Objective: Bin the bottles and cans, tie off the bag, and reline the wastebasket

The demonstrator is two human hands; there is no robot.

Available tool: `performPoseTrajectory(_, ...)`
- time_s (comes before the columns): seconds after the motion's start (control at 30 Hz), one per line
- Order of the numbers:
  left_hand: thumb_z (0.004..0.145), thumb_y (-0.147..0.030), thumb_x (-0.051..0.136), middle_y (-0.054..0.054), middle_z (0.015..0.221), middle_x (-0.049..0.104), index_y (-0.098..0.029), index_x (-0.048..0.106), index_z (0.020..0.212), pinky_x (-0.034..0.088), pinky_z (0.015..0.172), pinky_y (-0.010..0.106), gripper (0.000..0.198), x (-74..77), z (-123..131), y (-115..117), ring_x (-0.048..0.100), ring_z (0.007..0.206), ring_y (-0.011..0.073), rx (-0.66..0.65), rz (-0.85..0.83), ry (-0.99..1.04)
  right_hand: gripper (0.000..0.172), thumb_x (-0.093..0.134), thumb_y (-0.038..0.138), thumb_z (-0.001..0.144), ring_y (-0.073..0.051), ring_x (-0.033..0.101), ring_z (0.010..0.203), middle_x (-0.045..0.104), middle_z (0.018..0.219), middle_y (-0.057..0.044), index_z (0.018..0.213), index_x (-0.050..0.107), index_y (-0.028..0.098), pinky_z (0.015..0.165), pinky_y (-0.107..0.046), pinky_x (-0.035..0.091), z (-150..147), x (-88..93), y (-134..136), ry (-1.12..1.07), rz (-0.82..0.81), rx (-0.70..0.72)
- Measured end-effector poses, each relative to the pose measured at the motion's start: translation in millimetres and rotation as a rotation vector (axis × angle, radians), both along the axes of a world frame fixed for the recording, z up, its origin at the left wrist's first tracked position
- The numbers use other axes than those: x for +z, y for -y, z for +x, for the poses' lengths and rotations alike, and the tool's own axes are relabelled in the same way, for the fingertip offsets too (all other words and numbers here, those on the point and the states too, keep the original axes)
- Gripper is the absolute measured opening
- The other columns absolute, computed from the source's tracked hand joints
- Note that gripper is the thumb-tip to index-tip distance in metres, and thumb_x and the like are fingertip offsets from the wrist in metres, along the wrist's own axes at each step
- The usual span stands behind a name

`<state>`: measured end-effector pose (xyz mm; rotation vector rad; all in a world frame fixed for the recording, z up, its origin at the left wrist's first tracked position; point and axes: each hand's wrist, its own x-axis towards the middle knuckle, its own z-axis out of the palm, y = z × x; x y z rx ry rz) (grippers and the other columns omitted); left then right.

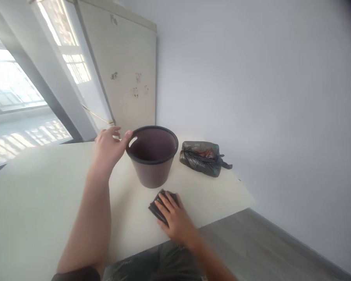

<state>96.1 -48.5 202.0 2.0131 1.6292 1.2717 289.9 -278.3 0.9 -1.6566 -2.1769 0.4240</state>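
Observation:
A maroon trash bin (153, 173) with a black rim and an oval handle hole stands upright on the white table. At the left of its rim is my left hand (111, 142). The thumb reaches the rim beside the handle hole, while the other fingers are spread apart and grip nothing. In front of the bin, my right hand (175, 220) has its fingers over a folded black plastic bag (156, 210) on the tabletop. Part of that bag is hidden under the fingers. The bin's inside bottom cannot be seen.
A bundle in black plastic (201, 158) with a twisted end lies right of the bin. Behind are a white refrigerator (125, 58) with worn stickers and a pale wall (251, 97). The white table (46, 203) ends at the right above a grey floor (251, 246). Bright glass is at left.

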Motion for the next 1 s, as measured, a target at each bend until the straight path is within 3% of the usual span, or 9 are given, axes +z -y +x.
performPoseTrajectory(0.2, 0.096, -0.05, 0.066, 0.002, 0.099, 0.072, -0.026, 0.07, 0.11, 0.058, 0.075, 0.033, 0.027, -1.3, -19.6, 80.1, 0.068, 0.085, 0.0183, 0.046, 0.138, 0.151, 0.052, 0.045, 0.047, 0.108, -0.03, 0.029, 0.16, 0.039, 0.169, -0.003, 0.158, 0.048, 0.035, 0.13, -0.065, -0.007, -28.8, 9.4, -24.2, -0.544, -0.139, 0.008)
performPoseTrajectory(0.3, 0.102, -0.044, 0.057, 0.003, 0.104, 0.074, -0.026, 0.07, 0.101, 0.059, 0.077, 0.031, 0.022, -39.5, -24.7, 117.5, 0.068, 0.09, 0.0177, -0.025, 0.091, 0.177, 0.061, 0.044, 0.065, 0.104, -0.027, 0.039, 0.155, 0.053, 0.16, -0.006, 0.152, 0.058, 0.03, 0.133, -0.056, 0.014, -32.0, 7.4, -33.4, -1.195, -0.347, -0.085)
performPoseTrajectory(0.43, 0.086, -0.042, 0.078, 0.007, 0.117, 0.075, -0.026, 0.071, 0.119, 0.06, 0.088, 0.036, 0.037, -117.9, -35.2, 132.6, 0.071, 0.105, 0.0238, -0.297, -0.234, 0.288, 0.069, 0.064, 0.074, 0.09, -0.031, 0.055, 0.143, 0.069, 0.14, -0.01, 0.136, 0.07, 0.022, 0.126, -0.053, 0.034, -40.0, 3.7, -46.8, -1.82, -0.643, -0.115)
performPoseTrajectory(0.53, 0.084, -0.043, 0.079, 0.008, 0.087, 0.076, -0.018, 0.076, 0.09, 0.059, 0.073, 0.032, 0.026, -163.6, -48.5, 122.3, 0.072, 0.081, 0.0212, -0.38, -0.422, 0.466, 0.058, 0.069, 0.063, 0.091, -0.03, 0.062, 0.135, 0.074, 0.133, -0.011, 0.128, 0.073, 0.018, 0.122, -0.051, 0.04, -41.6, 2.9, -53.5, -1.852, -0.644, -0.197)
performPoseTrajectory(0.63, 0.08, -0.043, 0.084, 0.008, 0.088, 0.076, -0.018, 0.078, 0.097, 0.056, 0.074, 0.029, 0.031, -184.8, -55.5, 111.9, 0.071, 0.081, 0.0193, -0.433, -0.412, 0.592, 0.052, 0.071, 0.058, 0.091, -0.028, 0.066, 0.128, 0.073, 0.133, -0.011, 0.126, 0.073, 0.019, 0.116, -0.048, 0.046, -37.3, -1.4, -57.2, -1.781, -0.494, -0.214)
performPoseTrajectory(0.73, 0.071, -0.036, 0.093, 0.011, 0.093, 0.077, -0.017, 0.078, 0.112, 0.056, 0.077, 0.029, 0.048, -191.1, -49.6, 113.5, 0.072, 0.085, 0.0212, -0.6, -0.529, 0.692, 0.051, 0.066, 0.061, 0.092, -0.028, 0.071, 0.115, 0.076, 0.126, -0.011, 0.119, 0.073, 0.019, 0.104, -0.045, 0.054, -33.4, -11.5, -62.2, -1.517, -0.335, -0.202)
performPoseTrajectory(0.8, 0.066, -0.031, 0.096, 0.011, 0.087, 0.077, -0.015, 0.079, 0.1, 0.055, 0.072, 0.028, 0.041, -192.5, -43.0, 119.2, 0.071, 0.079, 0.0213, -0.658, -0.621, 0.722, 0.047, 0.063, 0.062, 0.093, -0.027, 0.071, 0.105, 0.078, 0.113, -0.01, 0.11, 0.074, 0.019, 0.097, -0.043, 0.056, -33.3, -18.5, -66.5, -1.281, -0.183, -0.226)
performPoseTrajectory(0.9, 0.067, -0.036, 0.094, 0.006, 0.073, 0.072, -0.013, 0.075, 0.081, 0.048, 0.062, 0.024, 0.033, -193.6, -36.9, 126.7, 0.064, 0.066, 0.0168, -0.624, -0.625, 0.804, 0.043, 0.063, 0.06, 0.091, -0.027, 0.069, 0.098, 0.076, 0.1, -0.01, 0.099, 0.07, 0.018, 0.095, -0.042, 0.054, -35.8, -23.1, -68.5, -1.137, -0.018, -0.294)
performPoseTrajectory(1.0, 0.075, -0.041, 0.088, 0.0, 0.068, 0.065, -0.015, 0.069, 0.079, 0.04, 0.056, 0.021, 0.032, -194.9, -33.6, 130.6, 0.055, 0.059, 0.0114, -0.531, -0.553, 0.916, 0.047, 0.056, 0.059, 0.096, -0.027, 0.068, 0.101, 0.073, 0.107, -0.012, 0.116, 0.066, 0.018, 0.096, -0.043, 0.053, -40.1, -17.2, -58.6, -1.112, 0.08, -0.329)
